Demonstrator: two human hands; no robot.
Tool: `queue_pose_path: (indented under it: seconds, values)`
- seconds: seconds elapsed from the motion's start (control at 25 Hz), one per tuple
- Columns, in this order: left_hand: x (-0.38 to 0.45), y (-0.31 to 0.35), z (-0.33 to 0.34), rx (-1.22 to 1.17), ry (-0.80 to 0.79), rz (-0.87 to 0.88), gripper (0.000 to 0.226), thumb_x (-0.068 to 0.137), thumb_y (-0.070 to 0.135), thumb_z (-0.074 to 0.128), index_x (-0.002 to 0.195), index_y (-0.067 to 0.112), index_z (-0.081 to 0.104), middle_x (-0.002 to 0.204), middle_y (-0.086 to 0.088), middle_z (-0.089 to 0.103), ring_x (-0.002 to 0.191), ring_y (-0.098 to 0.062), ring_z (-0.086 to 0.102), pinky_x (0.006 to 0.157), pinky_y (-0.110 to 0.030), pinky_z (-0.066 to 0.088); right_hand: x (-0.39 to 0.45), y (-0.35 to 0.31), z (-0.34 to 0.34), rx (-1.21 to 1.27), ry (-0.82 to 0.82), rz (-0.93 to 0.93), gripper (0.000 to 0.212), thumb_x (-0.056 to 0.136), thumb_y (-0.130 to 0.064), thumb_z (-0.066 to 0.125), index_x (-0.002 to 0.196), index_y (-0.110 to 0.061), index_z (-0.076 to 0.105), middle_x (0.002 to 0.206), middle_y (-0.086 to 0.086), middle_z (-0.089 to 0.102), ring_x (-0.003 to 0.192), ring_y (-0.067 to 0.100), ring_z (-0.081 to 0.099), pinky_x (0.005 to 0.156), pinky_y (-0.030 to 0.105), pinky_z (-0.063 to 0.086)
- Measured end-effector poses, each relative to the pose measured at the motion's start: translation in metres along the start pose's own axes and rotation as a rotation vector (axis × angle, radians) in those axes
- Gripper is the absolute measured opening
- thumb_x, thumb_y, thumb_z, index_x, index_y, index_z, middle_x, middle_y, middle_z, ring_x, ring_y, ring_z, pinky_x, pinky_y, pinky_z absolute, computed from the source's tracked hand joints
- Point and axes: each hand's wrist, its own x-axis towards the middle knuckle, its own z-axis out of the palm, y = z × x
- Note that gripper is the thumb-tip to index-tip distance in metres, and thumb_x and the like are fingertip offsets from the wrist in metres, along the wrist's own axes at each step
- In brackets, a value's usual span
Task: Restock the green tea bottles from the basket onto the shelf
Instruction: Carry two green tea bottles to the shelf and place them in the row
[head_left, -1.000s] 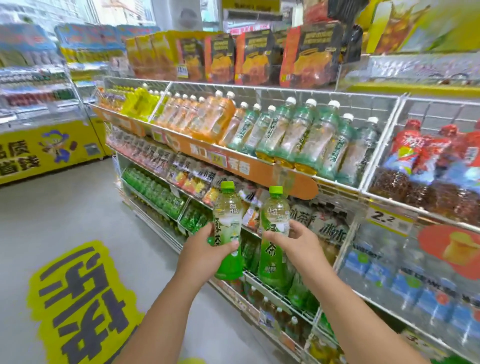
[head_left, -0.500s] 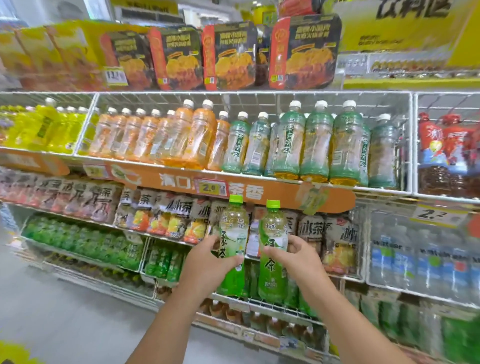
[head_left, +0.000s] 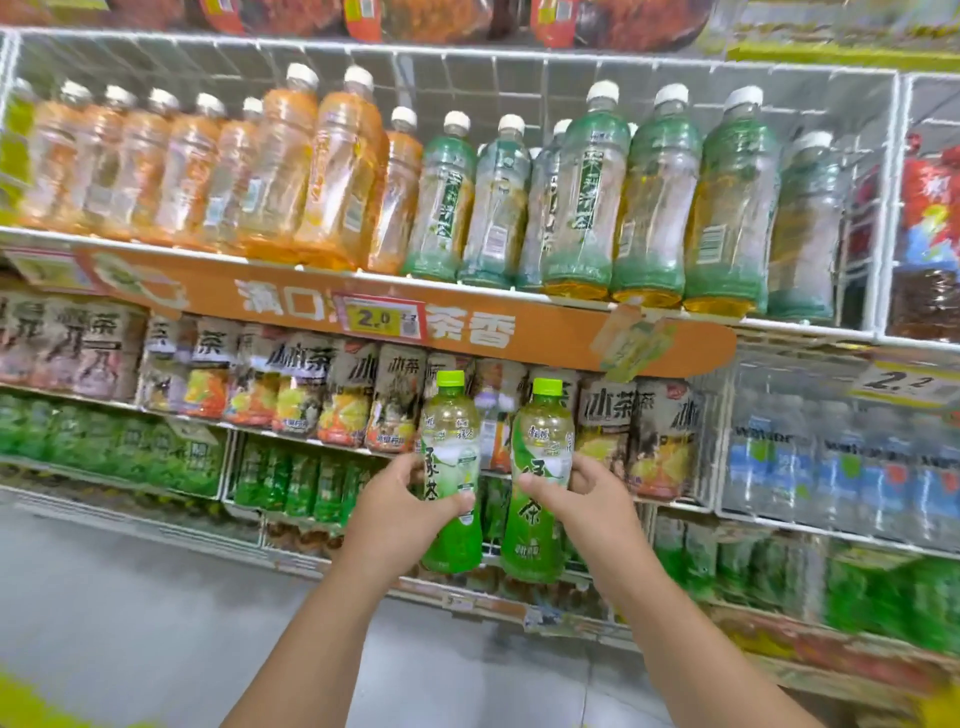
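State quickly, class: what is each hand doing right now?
Left hand: closed around a green tea bottle, held upright.
Right hand: closed around a second green tea bottle, also upright, in front of the shelves.

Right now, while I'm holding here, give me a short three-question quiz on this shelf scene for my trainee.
1. True or false: each hand holds one green tea bottle.
2. What colour are the caps on the tall bottles on the top wire shelf? A) white B) red C) black
3. What number shows on the price tag on the orange banner?

Key:
1. True: the left hand grips the left green tea bottle and the right hand grips the right green tea bottle, both upright with green caps.
2. A
3. 2.0
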Motion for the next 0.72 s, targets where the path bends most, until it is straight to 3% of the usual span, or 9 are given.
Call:
queue_pose_path:
  seconds: [0.12,0.2,0.36,0.52,0.64,0.72]
  values:
    - [0.01,-0.033,0.015,0.007,0.003,-0.033,0.086,0.056,0.063,0.086,0.131,0.031,0.059,0.119,0.018,0.064,0.101,0.0,0.059,0.081,-0.023,0.045,0.009,0.03,0.018,-0.011,0.014,0.023,0.062,0.071,-0.041,0.089,0.127,-0.03,0.066,0.126,-0.012,0.071,0.12,0.005,0.064,0.101,0.038,0.054]
    - [0.015,-0.06,0.024,0.0,-0.018,-0.052,0.075,0.053,0.061,0.086,0.119,0.034,0.061,0.102,0.025,0.063,0.09,0.009,0.059,0.074,-0.021,0.05,0.011,0.058,0.034,-0.012,0.038,0.043,0.045,0.075,-0.029,0.089,0.115,-0.026,0.07,0.111,-0.013,0.077,0.108,0.004,0.07,0.092,0.031,0.059]
    - [0.027,-0.116,0.035,-0.022,-0.065,-0.103,0.079,0.045,0.063,0.081,0.116,0.034,0.064,0.108,0.016,0.072,0.101,-0.004,0.068,0.089,-0.04,0.058,0.015,0.115,0.06,0.013,0.033,0.109,0.034,0.076,-0.018,0.088,0.106,-0.024,0.072,0.101,-0.013,0.079,0.096,0.004,0.074,0.076,0.02,0.057]
    - [0.041,-0.162,0.047,-0.027,-0.094,-0.122,0.073,0.052,0.056,0.089,0.117,0.036,0.06,0.11,0.025,0.066,0.107,-0.002,0.063,0.083,-0.024,0.051,0.019,0.161,0.071,0.028,0.052,0.166,0.033,0.077,-0.022,0.088,0.106,-0.027,0.073,0.102,-0.013,0.079,0.097,0.004,0.074,0.078,0.025,0.059]
    - [0.055,-0.192,0.065,-0.024,-0.11,-0.129,0.07,0.06,0.046,0.091,0.122,0.029,0.064,0.117,0.016,0.069,0.11,-0.004,0.062,0.089,-0.028,0.052,0.025,0.192,0.072,0.017,0.078,0.196,0.034,0.077,-0.021,0.088,0.107,-0.025,0.073,0.103,-0.012,0.079,0.098,0.005,0.074,0.087,0.035,0.059]
    - [0.065,-0.206,0.078,-0.05,-0.128,-0.139,0.06,0.059,0.044,0.092,0.112,0.032,0.066,0.109,0.017,0.074,0.101,0.0,0.068,0.081,-0.024,0.055,0.032,0.209,0.07,0.016,0.087,0.208,0.036,0.077,-0.018,0.088,0.11,-0.023,0.072,0.103,-0.01,0.079,0.098,0.007,0.074,0.088,0.038,0.059]
